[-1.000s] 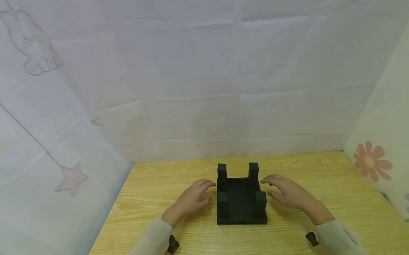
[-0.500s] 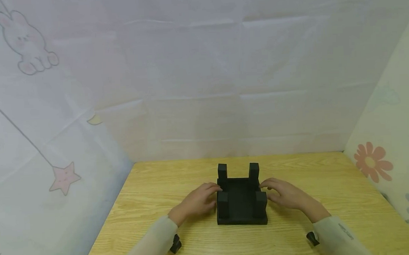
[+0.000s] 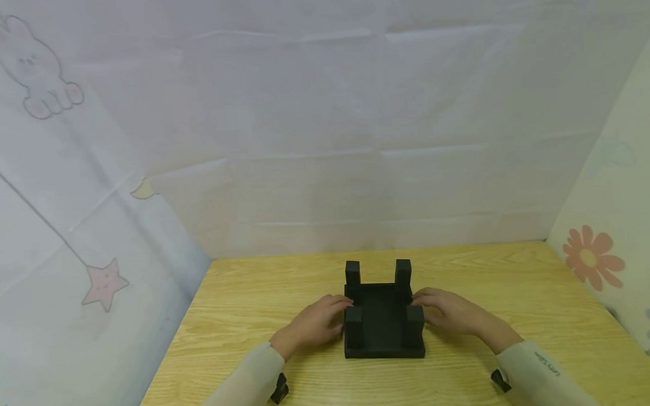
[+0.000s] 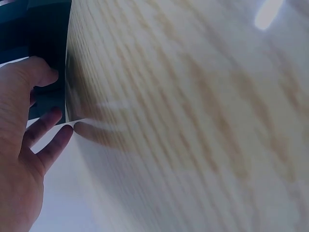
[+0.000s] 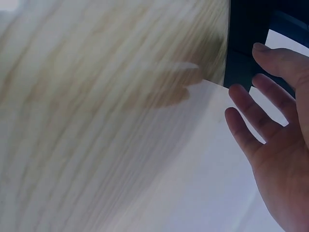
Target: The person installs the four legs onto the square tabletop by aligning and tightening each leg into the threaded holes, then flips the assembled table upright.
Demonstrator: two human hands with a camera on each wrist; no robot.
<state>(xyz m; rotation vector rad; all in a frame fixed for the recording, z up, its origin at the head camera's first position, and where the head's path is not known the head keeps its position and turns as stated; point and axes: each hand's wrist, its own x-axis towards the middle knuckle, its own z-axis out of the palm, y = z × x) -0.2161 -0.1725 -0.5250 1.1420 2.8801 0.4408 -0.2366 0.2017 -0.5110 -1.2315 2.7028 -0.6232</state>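
Note:
In the head view a black upturned small table (image 3: pixel 383 324), a square slab with an upright leg at each corner, stands on the wooden tabletop. My left hand (image 3: pixel 316 323) holds its left side, fingertips over the slab's edge between the front and back legs. On the opposite side my right hand (image 3: pixel 454 312) grips the right edge in the same way. Both wrist views show the thumbs in front of the black piece (image 4: pixel 50 36), while some outer fingers (image 5: pixel 245 104) are spread and loosely bent. The exact thumb contact is partly hidden.
Wood-grained tabletop (image 3: pixel 284 277) surrounds the black piece. A pale wall covering (image 3: pixel 354 117) rises behind it, with printed side sheets left and right, including a pink star (image 3: pixel 105 285) and a red flower (image 3: pixel 587 257). A black wrist device (image 3: pixel 280 389) sits at the left cuff.
Both hands have moved inward from beside the black upturned table onto its side edges, the left travelling farther. The piece has stayed in place. The head view has shifted slightly.

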